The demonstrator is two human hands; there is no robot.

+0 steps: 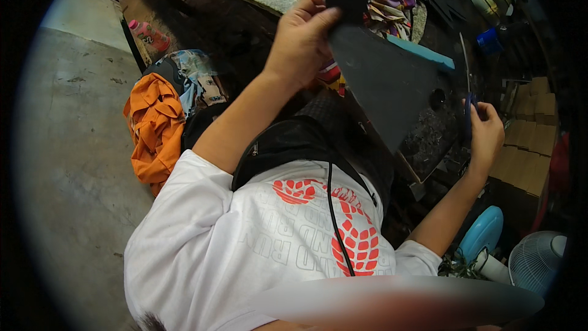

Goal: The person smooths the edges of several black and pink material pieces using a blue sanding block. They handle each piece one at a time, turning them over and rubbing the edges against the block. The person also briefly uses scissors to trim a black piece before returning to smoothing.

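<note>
My left hand (300, 46) is raised at the upper middle, its thumb and fingers pinching the edge of a large, thin black sheet (376, 79). The sheet hangs down to the right, with a curved opening at its upper part through which patterned cloth (392, 15) shows. Over on the right, my right hand (486, 135) grips a pair of scissors (470, 101) by dark blue handles. Their long blades point upward, apart from the sheet. A light blue strip (422, 53) lies just beyond the sheet.
Dark scraps litter the worktop (429, 141) below the sheet. Brown cardboard pieces (530, 129) are stacked at far right, above a light blue round plastic thing (482, 233) and a fan (539, 260). At left are orange cloth (156, 129) and a pink bottle (149, 35).
</note>
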